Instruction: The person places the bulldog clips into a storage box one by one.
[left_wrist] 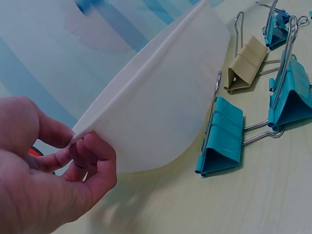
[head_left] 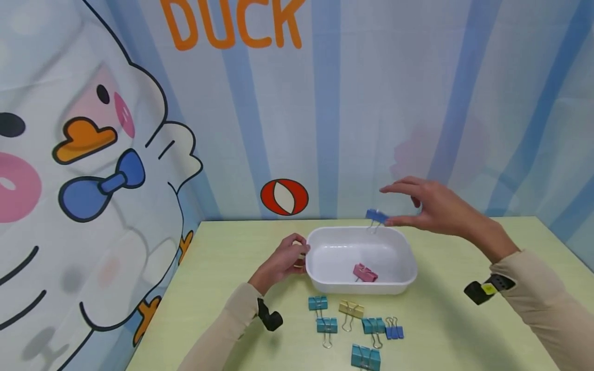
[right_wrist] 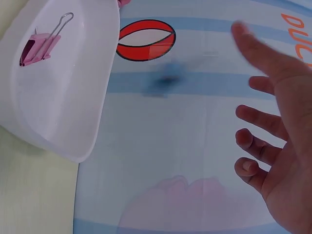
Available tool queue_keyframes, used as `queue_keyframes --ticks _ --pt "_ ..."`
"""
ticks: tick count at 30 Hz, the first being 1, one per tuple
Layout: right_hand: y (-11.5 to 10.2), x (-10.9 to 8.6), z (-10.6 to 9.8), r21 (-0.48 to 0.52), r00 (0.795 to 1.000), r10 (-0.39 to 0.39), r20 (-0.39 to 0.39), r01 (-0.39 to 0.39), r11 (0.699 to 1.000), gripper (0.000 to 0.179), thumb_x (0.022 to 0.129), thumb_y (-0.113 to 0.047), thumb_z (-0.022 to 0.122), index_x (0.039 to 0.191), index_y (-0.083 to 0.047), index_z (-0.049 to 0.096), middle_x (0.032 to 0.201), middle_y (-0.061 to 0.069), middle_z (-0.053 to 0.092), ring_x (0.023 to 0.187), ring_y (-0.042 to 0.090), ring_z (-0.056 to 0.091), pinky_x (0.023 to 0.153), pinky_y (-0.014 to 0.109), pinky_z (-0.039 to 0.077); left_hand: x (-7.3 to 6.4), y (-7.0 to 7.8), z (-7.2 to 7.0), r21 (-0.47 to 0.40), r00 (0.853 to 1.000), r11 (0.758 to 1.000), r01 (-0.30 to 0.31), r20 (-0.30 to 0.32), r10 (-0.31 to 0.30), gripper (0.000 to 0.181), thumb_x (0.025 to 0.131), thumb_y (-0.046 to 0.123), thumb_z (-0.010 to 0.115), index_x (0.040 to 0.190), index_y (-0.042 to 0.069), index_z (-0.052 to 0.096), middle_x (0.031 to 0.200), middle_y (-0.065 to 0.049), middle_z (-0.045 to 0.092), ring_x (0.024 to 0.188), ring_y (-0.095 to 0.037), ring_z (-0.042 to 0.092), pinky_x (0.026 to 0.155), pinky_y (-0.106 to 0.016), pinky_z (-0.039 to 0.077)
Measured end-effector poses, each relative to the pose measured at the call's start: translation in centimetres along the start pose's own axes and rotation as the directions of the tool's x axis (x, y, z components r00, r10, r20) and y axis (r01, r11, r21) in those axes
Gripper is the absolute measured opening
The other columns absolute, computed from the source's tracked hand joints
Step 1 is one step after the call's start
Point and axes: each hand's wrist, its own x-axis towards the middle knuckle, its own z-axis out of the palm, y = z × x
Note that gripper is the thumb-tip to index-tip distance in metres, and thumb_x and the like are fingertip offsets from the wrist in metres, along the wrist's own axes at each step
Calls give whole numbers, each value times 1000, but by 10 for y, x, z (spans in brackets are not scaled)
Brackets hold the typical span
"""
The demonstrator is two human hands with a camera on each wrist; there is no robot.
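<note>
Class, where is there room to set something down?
Yellow-green tabletop lies bare between the duck-printed backdrop and left hand, and right of the white rounded tub. The tub has room left of the pink binder clip. Crowded: the tub's near side, with teal binder clips, a yellow one and a blue one.

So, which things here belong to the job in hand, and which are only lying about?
Seem to belong:
White tray, gripped by the left hand
Pink clip inside it
Blue clip in mid-air near the right hand
Probably four teal clips, yellow clip, second blue clip

Just around:
Duck-print backdrop
Black wrist devices
</note>
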Motion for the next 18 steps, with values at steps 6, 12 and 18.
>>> queue_keyframes --ticks 6,12,18 --pt "-9 -10 3 15 999 1 39 -1 1000 80 78 -58 86 144 -20 60 140 9 60 89 15 60 69 33 53 -1 -3 2 -14 1000 1000 -19 3 19 19 105 15 56 122 8 50 113 -17 58 76 -24 59 62 -27 52" --pt "-19 -29 11 30 995 -12 101 9 999 79 78 -66 82 141 -21 63 137 2 62 104 18 63 71 30 55 1 -5 2 -21 1000 999 -29 7 30 18 105 14 56 121 8 50 114 -19 58 76 -24 59 62 -28 52" --pt "-26 -44 23 14 990 -18 138 16 1000 79 77 -73 76 138 -23 66 134 -1 63 105 17 64 72 32 56 2 -3 1 -21 999 999 -30 9 31 20 104 14 56 122 8 50 117 -19 58 77 -24 59 63 -28 53"
